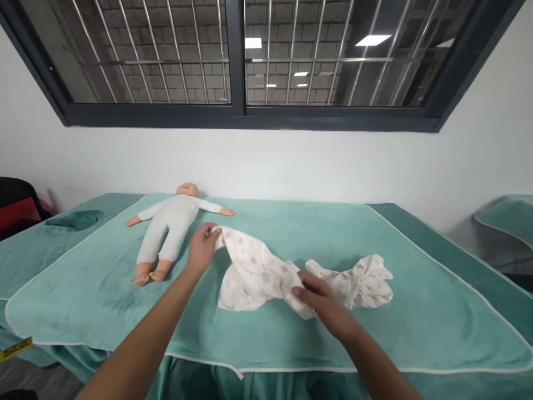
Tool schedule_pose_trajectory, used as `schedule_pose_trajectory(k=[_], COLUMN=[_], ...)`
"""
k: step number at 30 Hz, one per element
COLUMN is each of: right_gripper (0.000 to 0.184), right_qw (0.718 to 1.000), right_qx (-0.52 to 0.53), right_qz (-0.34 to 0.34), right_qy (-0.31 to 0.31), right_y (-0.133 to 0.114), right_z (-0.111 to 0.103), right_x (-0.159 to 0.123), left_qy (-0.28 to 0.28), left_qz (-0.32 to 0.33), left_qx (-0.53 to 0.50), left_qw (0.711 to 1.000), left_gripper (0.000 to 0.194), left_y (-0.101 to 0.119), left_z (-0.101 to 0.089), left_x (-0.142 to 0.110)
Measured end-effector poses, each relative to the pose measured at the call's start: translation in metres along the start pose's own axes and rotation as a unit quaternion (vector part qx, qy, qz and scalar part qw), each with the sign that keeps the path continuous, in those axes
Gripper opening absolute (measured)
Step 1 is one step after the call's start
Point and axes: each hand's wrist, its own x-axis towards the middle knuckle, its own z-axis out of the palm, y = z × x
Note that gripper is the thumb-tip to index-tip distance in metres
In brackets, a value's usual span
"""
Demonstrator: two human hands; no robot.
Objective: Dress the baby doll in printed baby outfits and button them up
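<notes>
My left hand (pixel 202 245) pinches one raised end of a white baby garment (pixel 258 272) with small printed figures. Farther right along the same cloth, my right hand (pixel 320 297) grips it between thumb and fingers. The cloth hangs slack between both hands, its lower edge close to the green cover; its exact cut is hard to tell. Just beyond my right hand lies a crumpled bunch of similar printed cloth (pixel 368 282); whether it joins the held piece is hidden. Left of my left hand, a baby doll (pixel 172 222) in a white bodysuit lies on its back, arms spread.
A green plush cover (pixel 416 333) with white piping spreads over the bed or table. Behind it rises a white wall (pixel 283 164) with a dark-framed, barred window (pixel 237 116). A black and red object (pixel 19 208) stands at the far left, and green fabric (pixel 510 216) at the far right.
</notes>
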Motion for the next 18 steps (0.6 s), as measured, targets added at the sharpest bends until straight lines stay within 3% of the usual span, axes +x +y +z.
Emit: schedule_pose_trajectory(k=[2, 4, 6, 7, 9, 11, 13, 15, 18], right_gripper=[0.021, 0.017, 0.014, 0.015, 0.016, 0.015, 0.018, 0.021, 0.023], right_qw=[0.995, 0.985, 0.982, 0.984, 0.991, 0.976, 0.932, 0.893, 0.891], right_qx=[0.086, 0.157, 0.176, 0.156, 0.055, -0.116, -0.277, -0.361, -0.331], right_qz=[-0.019, -0.030, -0.054, -0.074, -0.124, -0.173, -0.216, -0.247, -0.280], right_qy=[0.045, 0.060, 0.045, 0.029, -0.015, -0.056, -0.083, -0.106, -0.134], right_y=[-0.011, -0.020, -0.028, -0.031, -0.036, -0.039, -0.039, -0.038, -0.032], right_z=[-0.001, 0.007, 0.023, 0.033, 0.055, 0.076, 0.091, 0.098, 0.093], right_x=[0.000, 0.003, 0.005, 0.006, 0.006, 0.003, -0.001, -0.002, 0.001], left_qy=[0.106, 0.121, 0.023, -0.076, -0.298, -0.428, -0.485, -0.516, -0.543], left_qz=[0.079, 0.150, 0.131, 0.086, 0.019, -0.028, -0.065, -0.096, -0.106], left_qx=[0.089, 0.130, 0.092, 0.074, 0.044, 0.020, -0.001, -0.023, -0.049], left_qw=[0.987, 0.973, 0.987, 0.991, 0.953, 0.903, 0.872, 0.851, 0.832], left_gripper=[0.022, 0.025, 0.029, 0.034, 0.040, 0.042, 0.048, 0.054, 0.061], left_y=[0.029, 0.066, 0.104, 0.119, 0.140, 0.145, 0.138, 0.127, 0.113], left_z=[-0.015, -0.028, -0.038, -0.041, -0.047, -0.052, -0.055, -0.059, -0.064], left_x=[0.008, 0.003, -0.015, -0.025, -0.045, -0.058, -0.064, -0.066, -0.066])
